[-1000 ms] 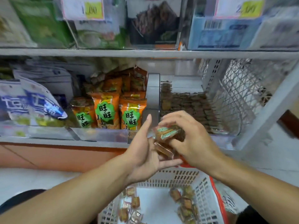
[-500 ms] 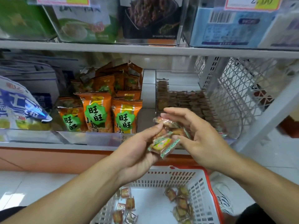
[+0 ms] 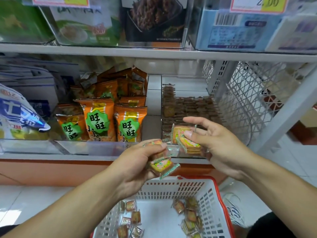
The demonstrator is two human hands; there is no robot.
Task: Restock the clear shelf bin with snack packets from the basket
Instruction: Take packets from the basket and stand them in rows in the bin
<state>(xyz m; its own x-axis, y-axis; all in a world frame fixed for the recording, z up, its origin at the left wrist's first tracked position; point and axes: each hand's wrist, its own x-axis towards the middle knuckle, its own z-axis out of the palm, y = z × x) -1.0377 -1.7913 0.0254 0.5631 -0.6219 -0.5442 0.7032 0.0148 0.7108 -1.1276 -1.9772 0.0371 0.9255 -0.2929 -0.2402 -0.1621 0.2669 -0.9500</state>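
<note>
My left hand [image 3: 137, 162] grips a small stack of square snack packets [image 3: 161, 164] with green and yellow labels, just above the basket's far rim. My right hand [image 3: 216, 143] pinches another few of the same packets [image 3: 186, 140] between thumb and fingers, in front of the clear shelf bin [image 3: 185, 86]. That bin on the middle shelf holds rows of brown packets [image 3: 190, 107] laid flat. Below, the white basket with a red rim [image 3: 173, 188] has several loose packets [image 3: 188, 215] on its bottom.
Left of the clear bin stands a bin of orange snack bags [image 3: 101, 117], then blue and white bags [image 3: 18, 114]. A white wire mesh panel [image 3: 243, 100] closes the shelf's right end. An upper shelf [image 3: 154, 52] with boxed goods hangs overhead.
The hands held one bundle of packets together; they have drawn apart, each now holding part of it. The right hand has moved right toward the clear bin.
</note>
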